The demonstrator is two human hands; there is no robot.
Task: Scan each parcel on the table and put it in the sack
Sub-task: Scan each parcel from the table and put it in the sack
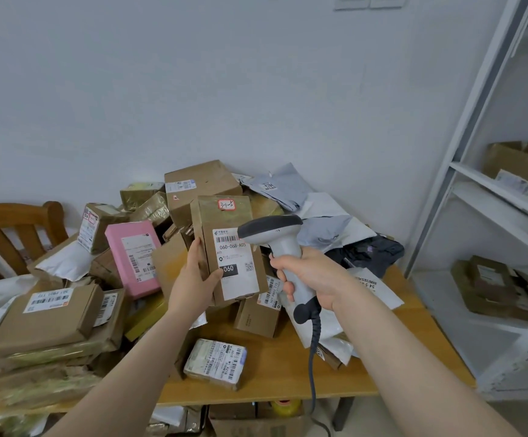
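Observation:
My left hand (195, 279) grips a brown cardboard parcel (225, 222) upright above the table, its white shipping label facing me. My right hand (311, 275) holds a grey corded barcode scanner (275, 230) by its handle, the dark head right next to the parcel's label. Behind and around lies a heap of parcels: a pink box (133, 257), several brown boxes (202, 181), grey and white mailer bags (283, 184) and a small taped packet (215, 362) near the front edge. No sack is in view.
The wooden table (288, 373) stands against a white wall. A wooden chair (13, 228) is at the left. White metal shelves (483, 197) with cardboard boxes stand at the right. More boxes lie under the table.

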